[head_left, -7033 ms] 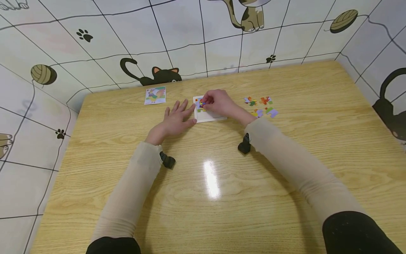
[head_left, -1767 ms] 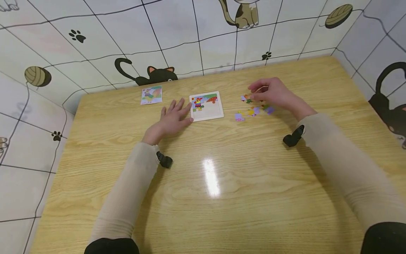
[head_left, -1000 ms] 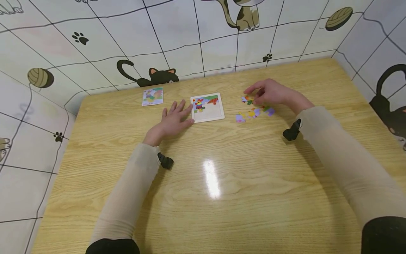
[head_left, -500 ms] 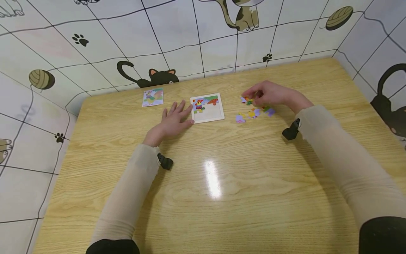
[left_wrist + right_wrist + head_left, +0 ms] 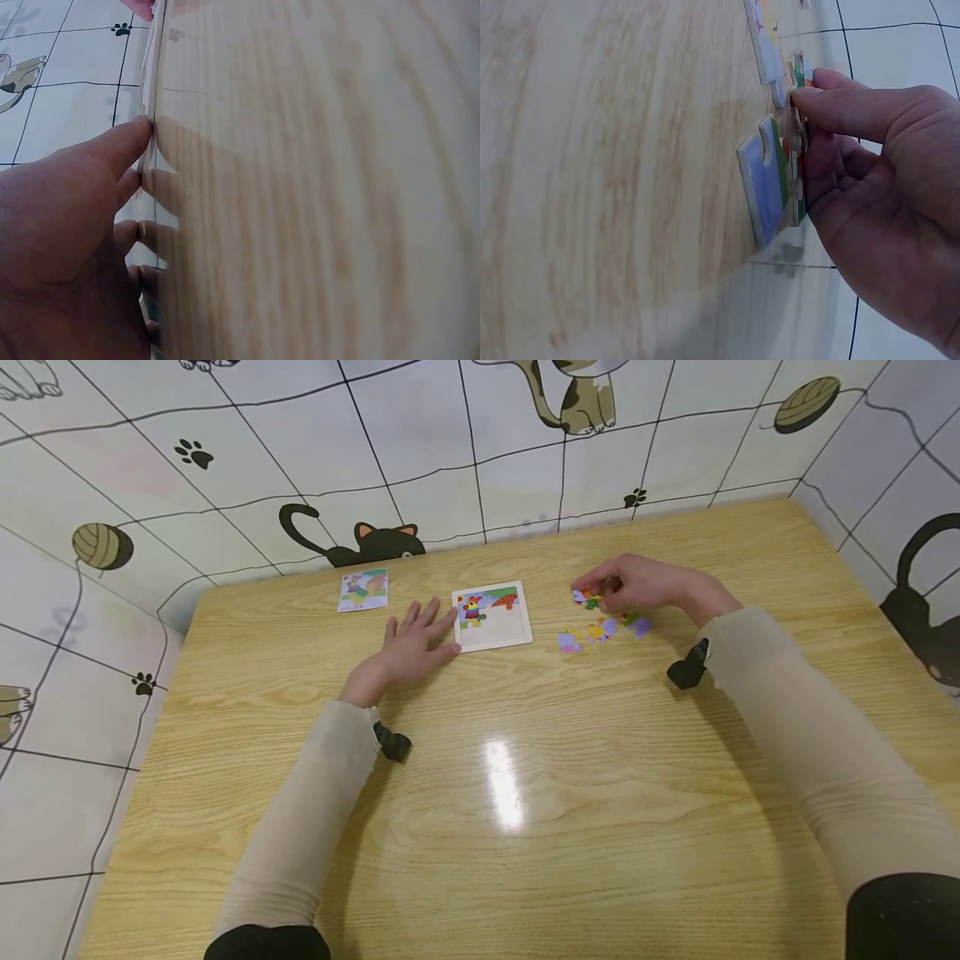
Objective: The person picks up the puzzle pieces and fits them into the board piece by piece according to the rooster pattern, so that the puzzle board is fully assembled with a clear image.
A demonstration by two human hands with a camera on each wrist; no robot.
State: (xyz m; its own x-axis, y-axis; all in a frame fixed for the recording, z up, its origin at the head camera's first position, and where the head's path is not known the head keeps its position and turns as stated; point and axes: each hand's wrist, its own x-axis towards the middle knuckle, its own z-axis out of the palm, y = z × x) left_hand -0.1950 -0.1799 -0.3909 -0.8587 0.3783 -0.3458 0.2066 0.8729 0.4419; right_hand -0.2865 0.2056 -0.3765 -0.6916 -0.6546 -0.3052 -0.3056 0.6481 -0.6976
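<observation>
My left hand (image 5: pixel 420 625) lies flat on the wooden table (image 5: pixel 525 843), its straight fingers touching the left edge of a white puzzle tray (image 5: pixel 501 631). The tray holds a few fitted pieces along its top row. In the left wrist view the left hand (image 5: pixel 90 225) presses beside the tray's edge (image 5: pixel 152 112). My right hand (image 5: pixel 594 591) hovers over several loose colourful pieces (image 5: pixel 600 628) to the right of the tray and pinches one puzzle piece (image 5: pixel 589 601). In the right wrist view, thumb and fingers (image 5: pixel 832 105) grip that piece (image 5: pixel 796 139), with a blue piece (image 5: pixel 762 191) lying beside it.
A small picture card (image 5: pixel 363 589) lies near the table's back edge, left of the tray. Tiled walls with cat drawings close in the table at the back and on both sides. Black wrist cameras (image 5: pixel 686 670) sit under both sleeves.
Since 7 s ago my right hand has left the tray and gone right to the loose pieces; the tray's top row holds more pieces. In the last second its fingers have curled round one piece. The left hand stays put.
</observation>
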